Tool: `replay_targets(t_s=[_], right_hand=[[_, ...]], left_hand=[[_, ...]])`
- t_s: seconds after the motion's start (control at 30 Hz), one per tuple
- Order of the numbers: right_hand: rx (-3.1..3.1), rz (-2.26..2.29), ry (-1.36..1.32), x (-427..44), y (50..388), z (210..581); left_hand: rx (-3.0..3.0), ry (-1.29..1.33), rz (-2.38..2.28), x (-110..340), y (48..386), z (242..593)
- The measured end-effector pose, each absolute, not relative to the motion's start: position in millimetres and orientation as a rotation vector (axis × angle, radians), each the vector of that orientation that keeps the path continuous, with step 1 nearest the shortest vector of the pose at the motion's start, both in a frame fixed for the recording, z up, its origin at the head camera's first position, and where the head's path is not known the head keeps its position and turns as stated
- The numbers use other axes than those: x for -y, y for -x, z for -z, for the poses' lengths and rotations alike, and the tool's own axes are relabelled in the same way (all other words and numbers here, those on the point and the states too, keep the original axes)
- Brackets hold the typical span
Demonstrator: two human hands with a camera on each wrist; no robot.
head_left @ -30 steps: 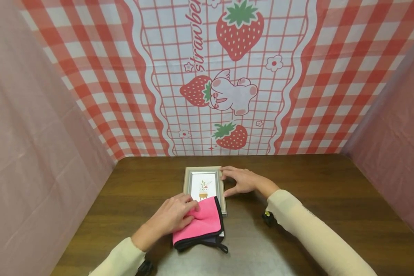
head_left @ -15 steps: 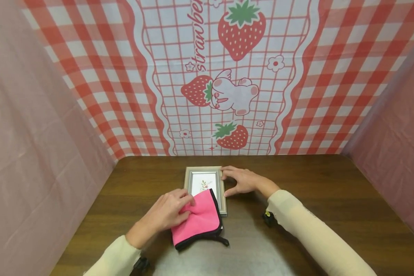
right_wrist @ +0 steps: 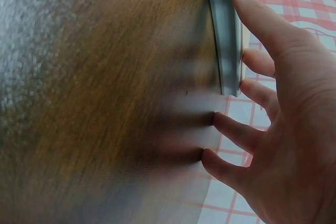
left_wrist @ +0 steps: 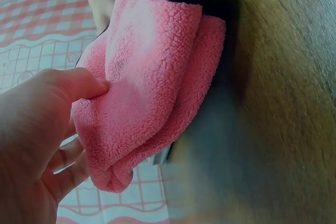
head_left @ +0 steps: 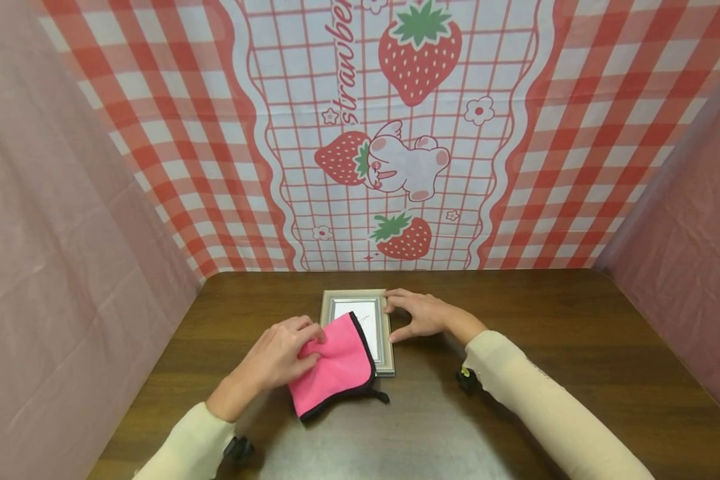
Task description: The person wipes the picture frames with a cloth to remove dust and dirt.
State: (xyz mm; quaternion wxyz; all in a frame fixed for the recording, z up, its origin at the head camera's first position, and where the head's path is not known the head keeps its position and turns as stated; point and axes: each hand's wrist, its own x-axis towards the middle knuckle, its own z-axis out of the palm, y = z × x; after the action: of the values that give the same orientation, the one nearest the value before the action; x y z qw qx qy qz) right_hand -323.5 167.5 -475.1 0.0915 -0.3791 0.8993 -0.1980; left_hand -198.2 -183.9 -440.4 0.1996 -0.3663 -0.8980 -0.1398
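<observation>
A pink cloth (head_left: 333,367) with black edging and a small loop lies over the lower left part of a picture frame (head_left: 387,350). My left hand (head_left: 276,350) pinches the cloth near its left edge. In the left wrist view the folded cloth (left_wrist: 147,72) is fluffy, with the thumb on top and the other fingers partly hidden behind it. Against the frame's right edge rests my right hand (head_left: 417,313), its fingers spread. The right wrist view has the thumb and some fingertips touching the frame's side (right_wrist: 227,30). Most of the picture is covered; only its upper right shows.
A brown wooden table (head_left: 516,400) carries the frame. Behind it stands a red-and-white strawberry-print cloth (head_left: 408,153). Pink curtains hang at the left (head_left: 84,233) and right (head_left: 690,220). A black wrist device (head_left: 467,381) sits under the right sleeve.
My left hand has moved the cloth up and to the left across the frame. More of the frame's lower right now shows and the drawn plant is covered. My right hand has stayed still.
</observation>
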Motion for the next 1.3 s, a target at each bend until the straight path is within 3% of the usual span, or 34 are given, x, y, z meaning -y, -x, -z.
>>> replay_targets(t_s=[0.23, 0.53, 0.9, 1.17, 1.3], right_hand=[[-2.703, 0.547, 1.172, -177.4, 347.1, 510.4], [-2.718, 0.58, 1.161, -179.1, 352.5, 518.2], [-2.71, 0.566, 1.171, -178.6, 353.8, 518.9], [-2.681, 0.581, 1.163, -170.8, 326.1, 478.2], [-2.686, 0.56, 1.152, -169.5, 327.7, 481.1]], left_hand=[[2.565, 0.93, 0.462, 190.9, 200.1, 440.3], [2.652, 0.731, 0.581, 205.5, 199.2, 438.3], [2.654, 0.545, 0.587, 222.6, 201.7, 440.1], [2.695, 0.321, 0.622, 223.6, 205.3, 443.6], [2.762, 0.194, 0.662, 221.6, 204.3, 447.3]])
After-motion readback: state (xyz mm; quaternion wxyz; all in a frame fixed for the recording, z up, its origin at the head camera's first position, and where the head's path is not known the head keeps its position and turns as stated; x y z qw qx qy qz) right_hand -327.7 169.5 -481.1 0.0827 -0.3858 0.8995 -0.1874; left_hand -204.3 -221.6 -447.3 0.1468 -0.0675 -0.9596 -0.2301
